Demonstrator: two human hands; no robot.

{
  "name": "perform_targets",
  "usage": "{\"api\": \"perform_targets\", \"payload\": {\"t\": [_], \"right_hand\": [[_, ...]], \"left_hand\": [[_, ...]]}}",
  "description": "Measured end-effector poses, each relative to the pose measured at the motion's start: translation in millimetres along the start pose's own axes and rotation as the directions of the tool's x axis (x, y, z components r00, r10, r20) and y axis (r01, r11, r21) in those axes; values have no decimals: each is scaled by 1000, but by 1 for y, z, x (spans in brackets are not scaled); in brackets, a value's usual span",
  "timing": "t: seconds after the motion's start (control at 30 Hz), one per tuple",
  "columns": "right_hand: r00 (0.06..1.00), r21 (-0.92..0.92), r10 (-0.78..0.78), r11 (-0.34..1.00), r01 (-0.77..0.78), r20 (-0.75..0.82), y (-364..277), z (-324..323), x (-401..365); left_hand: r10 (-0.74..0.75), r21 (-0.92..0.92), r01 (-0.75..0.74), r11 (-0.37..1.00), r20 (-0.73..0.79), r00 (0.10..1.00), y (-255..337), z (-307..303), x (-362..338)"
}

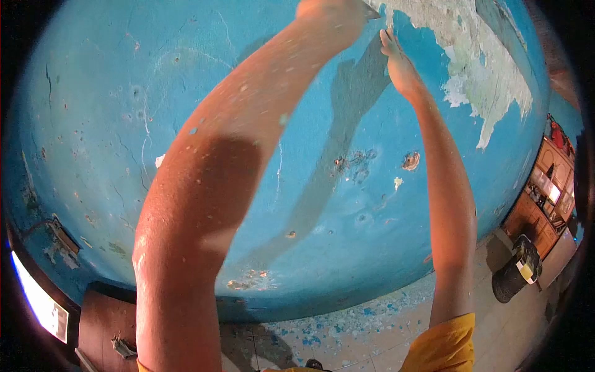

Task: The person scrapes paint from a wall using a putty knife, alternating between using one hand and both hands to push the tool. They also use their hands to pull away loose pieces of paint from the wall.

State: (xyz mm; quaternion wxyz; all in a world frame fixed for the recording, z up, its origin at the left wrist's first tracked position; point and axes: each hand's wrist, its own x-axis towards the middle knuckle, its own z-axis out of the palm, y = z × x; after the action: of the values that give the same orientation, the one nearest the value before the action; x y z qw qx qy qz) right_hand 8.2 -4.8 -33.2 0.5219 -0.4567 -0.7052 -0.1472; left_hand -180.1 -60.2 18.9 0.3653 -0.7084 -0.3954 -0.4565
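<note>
Left hand [331,13] up at top frame edge, curled shut round dark pointed tool [374,12]; only the tip shows, rest cropped. Right hand [400,65] open, palm flat against blue painted wall [124,124], fingertips [387,36] pointing up, touching rim of peeled whitish-green bare patch [489,68]. Patch just right of tool tip, above-right of right hand, long axis slanting down to the right. Tip touching rim or just beside it, cannot tell. Left hand nearer to patch's upper corner. Blue paint flakes [310,340] strewn on pale tiled floor [483,335] below. Yellow sleeve [443,344] on right arm.
</note>
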Motion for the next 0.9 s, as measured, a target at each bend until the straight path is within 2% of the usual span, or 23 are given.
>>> {"api": "perform_targets", "payload": {"t": [0.03, 0.1, 0.13, 0.2, 0.23, 0.3, 0.33, 0.37, 0.4, 0.43, 0.47, 0.5, 0.6, 0.63, 0.7, 0.73, 0.8, 0.83, 0.9], "right_hand": [[1000, -35, -13, 999, 13, -12, 5, 6, 2], [998, -77, -41, 996, 38, -39, 1, 5, 5], [1000, -21, 19, 1000, -19, -4, -6, 4, -3], [998, 45, 60, 997, -60, -5, -15, -6, -2], [998, 64, 58, 996, -58, 8, -16, -6, -9], [999, 89, 43, 995, -45, 23, -13, -3, -13], [1000, 9, -5, 1000, 5, 16, -10, -2, -15], [998, -78, -58, 995, 58, 1, -9, -4, -15], [998, -83, -68, 994, 67, -9, -16, -10, -14], [1000, -74, -3, 997, 5, 21, -26, -17, -18], [996, -67, 63, 996, -59, 61, -32, -19, -21], [997, -70, 61, 996, -57, 54, -32, -21, -18], [995, -102, 55, 994, -46, 81, -20, -19, -17], [998, -142, 15, 990, -6, 64, -17, -18, -17], [999, -178, -37, 983, 43, 37, -13, -15, -15], [998, -224, -56, 973, 60, 27, -12, -14, -13], [997, -266, -72, 961, 80, 41, -12, -10, -13], [998, -273, -54, 960, 60, 29, -13, -12, -7], [998, -276, -26, 960, 40, 54, -12, -6, -14]], "left_hand": [[-1, 2, 1, 1000, 2, 1000, -5, 19, 6], [115, -44, -128, 991, -217, 969, -17, 45, 34], [105, -44, -117, 992, -221, 970, -12, 40, 41], [-62, -97, 47, 994, -156, 986, 9, 19, 63], [-71, -99, 58, 993, -137, 988, 6, 19, 53], [129, 267, -171, 948, 170, 977, -13, 9, 31], [126, 273, -172, 946, 178, 976, -22, 15, 23], [56, 169, -71, 983, 91, 994, -31, 28, 18], [-26, 48, 26, 999, 3, 1000, -35, 34, 20], [-23, 45, 23, 999, -3, 1000, -29, 28, 24], [-50, 0, 50, 999, 59, 997, -22, 23, 29], [-64, -40, 69, 997, 116, 991, -15, 13, 36], [-25, -7, 26, 1000, 161, 987, 4, -21, -3], [-25, -4, 27, 1000, 172, 985, -3, -9, -10], [111, 256, -111, 960, 17, 994, -18, 10, -18], [117, 263, -115, 958, 6, 993, -19, 11, -5], [84, 175, -98, 980, 85, 993, -17, 15, 9], [85, 183, -98, 978, 77, 993, -8, 5, 14], [-108, 39, 104, 994, 115, 987, 7, -6, 9]]}}
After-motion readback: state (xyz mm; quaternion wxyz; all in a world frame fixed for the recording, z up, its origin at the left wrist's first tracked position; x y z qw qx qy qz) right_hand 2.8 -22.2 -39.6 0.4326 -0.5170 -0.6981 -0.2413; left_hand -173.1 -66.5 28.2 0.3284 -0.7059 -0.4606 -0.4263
